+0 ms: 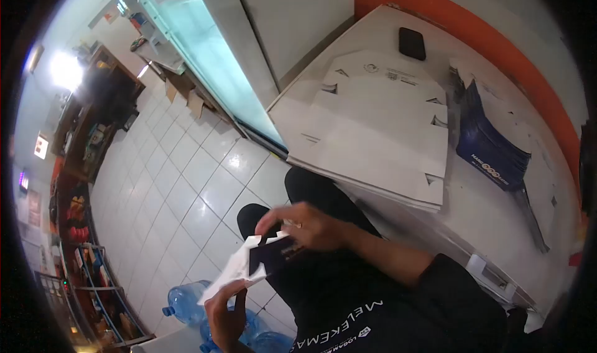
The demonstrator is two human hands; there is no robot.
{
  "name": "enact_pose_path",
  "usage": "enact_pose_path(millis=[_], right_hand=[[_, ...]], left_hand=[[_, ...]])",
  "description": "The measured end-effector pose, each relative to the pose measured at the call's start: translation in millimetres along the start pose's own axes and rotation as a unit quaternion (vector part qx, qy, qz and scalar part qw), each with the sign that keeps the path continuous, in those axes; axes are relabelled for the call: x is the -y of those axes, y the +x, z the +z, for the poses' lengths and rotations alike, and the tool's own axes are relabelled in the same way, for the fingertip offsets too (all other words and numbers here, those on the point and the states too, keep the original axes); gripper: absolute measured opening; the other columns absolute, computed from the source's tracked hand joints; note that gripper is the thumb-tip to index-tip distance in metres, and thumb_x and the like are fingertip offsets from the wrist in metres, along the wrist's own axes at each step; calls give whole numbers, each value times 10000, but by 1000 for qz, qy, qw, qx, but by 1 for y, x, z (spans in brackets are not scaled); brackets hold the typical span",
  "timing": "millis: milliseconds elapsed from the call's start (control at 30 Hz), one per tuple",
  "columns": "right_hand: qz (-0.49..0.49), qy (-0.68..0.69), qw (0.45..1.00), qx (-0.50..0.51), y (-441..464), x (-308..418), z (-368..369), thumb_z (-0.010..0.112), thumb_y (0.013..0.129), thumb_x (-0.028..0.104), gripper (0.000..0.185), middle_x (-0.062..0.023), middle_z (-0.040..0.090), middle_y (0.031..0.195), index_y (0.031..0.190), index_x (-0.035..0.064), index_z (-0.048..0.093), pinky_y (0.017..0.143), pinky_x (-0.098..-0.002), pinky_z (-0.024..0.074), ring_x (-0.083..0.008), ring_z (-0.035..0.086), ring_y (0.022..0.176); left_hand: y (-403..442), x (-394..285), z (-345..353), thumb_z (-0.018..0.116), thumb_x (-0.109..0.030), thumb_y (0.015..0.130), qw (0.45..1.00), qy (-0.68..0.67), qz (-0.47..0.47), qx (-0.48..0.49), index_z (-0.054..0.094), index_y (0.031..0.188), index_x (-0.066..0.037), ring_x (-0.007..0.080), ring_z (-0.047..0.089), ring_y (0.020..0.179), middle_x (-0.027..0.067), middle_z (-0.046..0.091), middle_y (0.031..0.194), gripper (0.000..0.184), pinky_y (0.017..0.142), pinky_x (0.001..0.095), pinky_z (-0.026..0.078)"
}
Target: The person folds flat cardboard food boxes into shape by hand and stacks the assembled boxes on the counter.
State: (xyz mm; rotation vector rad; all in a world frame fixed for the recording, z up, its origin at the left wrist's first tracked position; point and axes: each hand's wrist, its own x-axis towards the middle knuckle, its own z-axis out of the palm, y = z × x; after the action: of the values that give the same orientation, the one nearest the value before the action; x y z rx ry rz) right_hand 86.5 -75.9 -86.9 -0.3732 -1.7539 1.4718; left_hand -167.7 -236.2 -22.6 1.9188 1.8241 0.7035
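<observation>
In front of my lap is a folded cardboard piece [233,266], white on one side, with a dark blue printed panel [270,256] showing. My left hand [225,315] pinches its lower edge between thumb and fingers. At the upper end, my right hand [308,227] has its fingers bent over the dark panel's edge, slightly smeared by motion. On the table to the right lies a stack of flat white cardboard blanks [373,126] with cut slots. Beyond it stands a fanned pile of dark blue printed cardboard [488,144].
A black phone [411,44] lies at the back of the white table [497,222]. Blue water jugs [186,303] stand on the tiled floor [180,210] near my left hand. Shelves [102,278] line the far left, and a glass-fronted case [211,54] stands ahead.
</observation>
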Motion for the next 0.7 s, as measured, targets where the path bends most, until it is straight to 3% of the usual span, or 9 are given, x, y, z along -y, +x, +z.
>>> enact_pose_path(millis=[33,67,100,200,267,300,467,600,700], right_hand=[[122,92,988,22,1,40,6,507,885,-51,340,-124,705,1165,1187,-9,658,940,-391,530,-229,661,1068],[109,51,992,30,0,57,10,542,846,-46,317,-142,694,1100,1138,6,653,945,-399,525,-259,659,1043],[97,9,995,37,-3,65,13,577,808,-42,298,-159,683,1034,1090,21,648,950,-407,520,-290,657,1017],[-93,-51,994,40,-7,39,17,626,794,-37,251,-129,659,974,1034,33,648,986,-446,459,-292,620,985],[-136,-53,989,22,-9,38,27,610,791,-82,256,-86,644,984,1004,59,630,1037,-438,398,-271,615,971],[-158,-51,986,17,-9,38,32,601,789,-104,268,-65,637,989,988,73,621,1063,-434,367,-261,613,964],[-168,-209,963,38,-8,41,57,713,941,192,367,-152,606,1109,1260,35,623,901,-470,449,-304,601,1011],[-150,-338,924,-95,-7,38,60,744,929,201,387,-133,584,1077,1267,43,641,822,-433,462,-269,601,945],[-174,-325,929,-13,-4,39,57,742,923,162,311,-124,581,1069,1212,63,679,786,-408,473,-246,601,927]], left_hand=[[1,-3,4,710,24,879,998,-17,-43,-33,697,1101,-20,340,763,931,181,760,958,226,852,444,579],[4,-17,1,666,-44,957,997,-35,-69,-26,681,1022,-3,322,742,891,189,744,936,78,793,421,552],[5,-13,0,663,-67,968,995,-61,-78,24,680,1028,-2,313,731,884,190,738,927,91,782,413,542],[1,13,-4,642,-157,1014,974,-166,-78,137,679,1060,19,244,682,912,160,734,942,186,808,371,514],[10,20,2,623,-1,972,968,-201,-18,147,664,1107,40,228,718,886,148,746,963,147,815,328,542],[12,22,4,613,77,951,965,-217,9,148,656,1130,51,220,736,873,142,751,973,186,818,307,556],[8,13,11,640,90,939,933,-337,-71,105,585,1344,32,149,714,923,141,752,1005,413,847,280,556],[6,-4,1,685,72,928,954,-275,-99,70,402,1561,-23,170,731,950,168,765,986,700,856,294,573],[5,-20,-6,714,16,934,960,-259,-97,54,312,1620,-75,230,759,968,183,775,988,800,892,351,585]])
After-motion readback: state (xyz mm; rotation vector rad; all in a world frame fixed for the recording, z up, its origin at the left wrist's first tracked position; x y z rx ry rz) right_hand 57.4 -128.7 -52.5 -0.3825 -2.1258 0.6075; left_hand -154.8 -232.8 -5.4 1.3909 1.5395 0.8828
